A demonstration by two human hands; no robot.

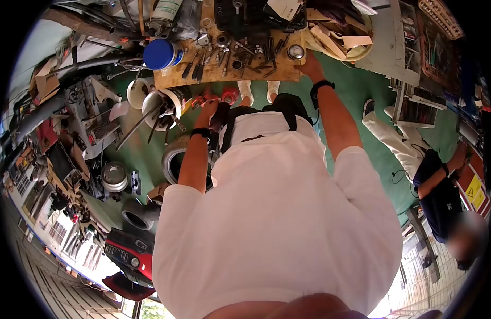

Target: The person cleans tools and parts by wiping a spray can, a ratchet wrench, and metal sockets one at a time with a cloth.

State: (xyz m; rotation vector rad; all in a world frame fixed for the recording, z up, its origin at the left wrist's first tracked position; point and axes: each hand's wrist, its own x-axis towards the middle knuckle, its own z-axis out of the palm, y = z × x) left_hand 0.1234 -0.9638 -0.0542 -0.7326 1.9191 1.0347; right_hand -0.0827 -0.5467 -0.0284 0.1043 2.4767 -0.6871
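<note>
My left hand [208, 110] hangs low at the left, in front of my hip, below the edge of the wooden workbench [176, 81]. Its fingers look closed near a small red-and-orange thing [202, 99], too small to make out. My right hand [311, 69] rests on the bench's right front corner, fingers stretched out. Close to it stands a small round metal can [295, 51]. Scattered over the bench are several hand tools [198, 69], sockets and bits. A blue-lidded tub [159, 54] sits at the bench's left end.
White buckets [161, 114] holding long rods stand left of the bench. Tires [176, 159] lie on the green floor [134, 127]. A basin of scraps [362, 50] is beyond my right hand. Another person [437, 183] is at the right, near a red cabinet [475, 181].
</note>
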